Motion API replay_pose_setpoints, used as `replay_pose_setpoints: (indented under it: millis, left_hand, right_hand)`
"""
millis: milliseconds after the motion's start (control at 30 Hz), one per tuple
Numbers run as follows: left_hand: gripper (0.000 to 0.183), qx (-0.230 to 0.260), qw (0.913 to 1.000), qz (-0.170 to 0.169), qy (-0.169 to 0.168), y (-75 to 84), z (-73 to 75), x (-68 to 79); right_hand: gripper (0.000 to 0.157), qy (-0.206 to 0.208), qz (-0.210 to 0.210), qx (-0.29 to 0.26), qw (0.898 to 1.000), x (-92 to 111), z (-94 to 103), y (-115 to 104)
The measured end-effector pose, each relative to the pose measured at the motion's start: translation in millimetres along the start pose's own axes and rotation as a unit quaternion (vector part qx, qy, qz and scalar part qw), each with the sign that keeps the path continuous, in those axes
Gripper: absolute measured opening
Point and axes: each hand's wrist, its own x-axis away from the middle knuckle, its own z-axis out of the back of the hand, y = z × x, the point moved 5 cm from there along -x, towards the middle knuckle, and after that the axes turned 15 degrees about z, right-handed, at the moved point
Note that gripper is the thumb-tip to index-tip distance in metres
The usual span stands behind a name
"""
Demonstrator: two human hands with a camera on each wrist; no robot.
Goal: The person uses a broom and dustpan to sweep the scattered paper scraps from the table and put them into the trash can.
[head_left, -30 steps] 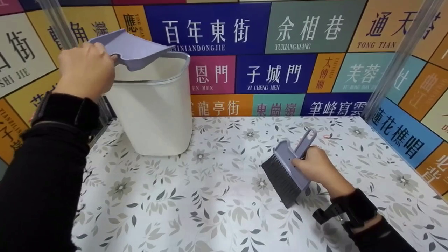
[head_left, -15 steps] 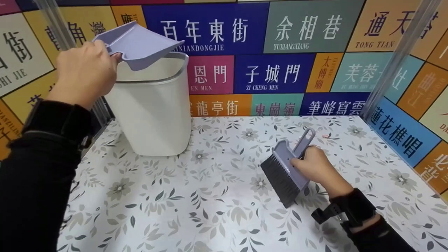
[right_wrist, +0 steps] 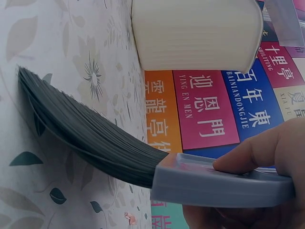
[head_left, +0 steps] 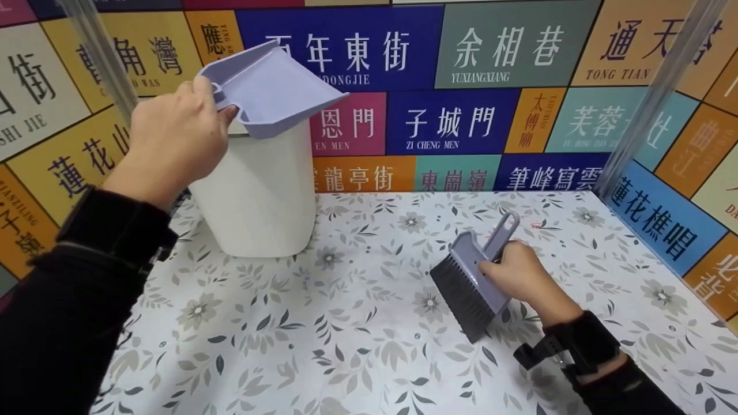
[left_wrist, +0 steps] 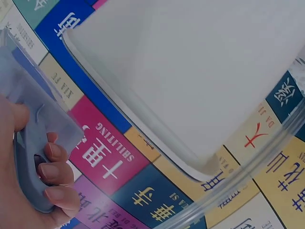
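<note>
Left grip point(head_left: 179, 129) closed round dustpan point(head_left: 282, 80), up near top of bin point(head_left: 259, 196), likely emptying step, next move probably calling for steady tilt without knocking bin; right grip point(head_left: 516, 271) wrapped round brush point(head_left: 475, 288), low at bench point(head_left: 346, 323).

Desk point(head_left: 357, 340), its white surface printed with grey flowers and leaf sprays. Behind it, the back wall point(head_left: 470, 121), a patchwork of coloured rectangles lettered in Chinese characters with romanised names. Upper row: a dark blue panel point(head_left: 375, 49), a grey-green panel point(head_left: 513, 46) marked YUXIANGXIANG, and an orange panel point(head_left: 634, 43) marked TONG TIAN. A transparent right post point(head_left: 660, 95) and a transparent left post point(head_left: 102, 55) slant before the lettering.
</note>
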Motion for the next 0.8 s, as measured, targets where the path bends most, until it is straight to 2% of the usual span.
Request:
replay_pose_setpoints:
  millis: [300,467,600,800]
  left_hand:
    - [0.055,0.042,0.9987,-0.028,0.010,21.5,0.1,17.4]
    - [0.049,0.075,0.9951,-0.063,0.008,36.3,-5.2,31.8]
    - [0.046,0.101,0.9905,-0.093,0.004,49.6,-16.2,43.4]
    - [0.041,0.105,0.9866,-0.124,-0.006,66.8,-41.7,58.9]
  right_hand:
    - [0.027,-0.003,-0.001,-0.005,1.000,0.9,-0.4,-0.5]
    - [0.022,0.007,0.015,0.001,1.000,0.6,0.8,0.0]
    - [0.023,0.007,0.013,-0.001,1.000,0.5,-0.2,0.0]
    - [0.025,0.004,0.002,-0.003,1.000,0.4,0.1,-0.5]
